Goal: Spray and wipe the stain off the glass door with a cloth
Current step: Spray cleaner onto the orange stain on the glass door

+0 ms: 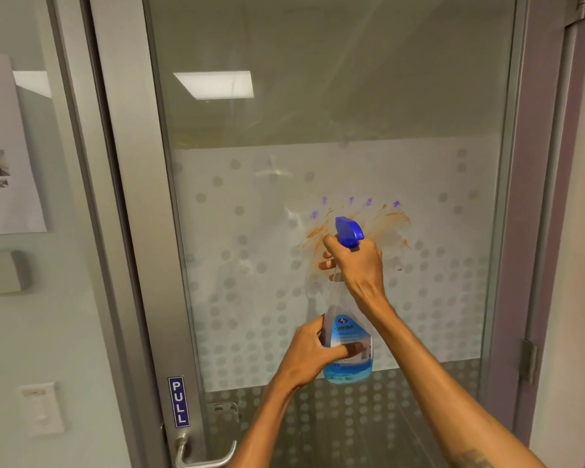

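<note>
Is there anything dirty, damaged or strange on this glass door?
An orange-brown stain is smeared over the frosted band of the glass door, behind the head of the spray bottle, with small purple marks above it. Nothing looks broken or askew.

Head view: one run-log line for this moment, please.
step: spray | right grip: trigger neck of blue-headed clear plastic spray bottle | left grip: bottle body | orange-brown stain on glass door: present | cloth: not visible
</note>
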A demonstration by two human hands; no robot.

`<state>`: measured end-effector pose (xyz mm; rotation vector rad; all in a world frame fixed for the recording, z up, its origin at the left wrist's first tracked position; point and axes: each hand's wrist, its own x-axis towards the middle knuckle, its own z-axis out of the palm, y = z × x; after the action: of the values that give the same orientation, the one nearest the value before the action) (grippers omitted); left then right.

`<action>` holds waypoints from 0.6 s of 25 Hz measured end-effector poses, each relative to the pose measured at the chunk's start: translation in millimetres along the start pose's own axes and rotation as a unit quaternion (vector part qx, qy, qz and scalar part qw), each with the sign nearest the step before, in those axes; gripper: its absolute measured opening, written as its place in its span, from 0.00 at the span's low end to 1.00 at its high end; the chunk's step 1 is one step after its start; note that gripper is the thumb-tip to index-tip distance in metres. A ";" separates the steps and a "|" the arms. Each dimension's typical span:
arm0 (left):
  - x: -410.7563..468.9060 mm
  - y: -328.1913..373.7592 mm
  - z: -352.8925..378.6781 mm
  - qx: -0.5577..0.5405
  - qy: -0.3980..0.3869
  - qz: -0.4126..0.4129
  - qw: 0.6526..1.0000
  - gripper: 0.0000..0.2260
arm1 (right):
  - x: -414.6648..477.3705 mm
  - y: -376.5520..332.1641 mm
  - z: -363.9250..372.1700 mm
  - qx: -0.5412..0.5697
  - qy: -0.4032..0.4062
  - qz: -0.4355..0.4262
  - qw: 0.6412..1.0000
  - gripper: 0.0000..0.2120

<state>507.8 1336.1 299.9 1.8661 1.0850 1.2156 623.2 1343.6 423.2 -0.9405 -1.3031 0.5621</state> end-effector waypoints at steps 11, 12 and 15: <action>1.7 -4.8 -6.3 -0.002 0.014 0.001 1.000 0.17 | -5.4 -3.8 12.4 -0.047 0.029 -0.036 0.998 0.13; 3.5 -2.3 -4.6 0.000 0.004 0.006 1.000 0.17 | -3.4 -4.6 8.1 -0.038 0.031 -0.031 0.998 0.13; 11.3 9.0 4.4 -0.004 -0.018 0.011 1.000 0.15 | 5.8 -5.9 -8.0 -0.026 0.043 -0.018 0.999 0.11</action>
<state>517.1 1341.8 310.4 1.8914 1.0409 1.1937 631.3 1343.0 431.4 -0.9717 -1.2608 0.4562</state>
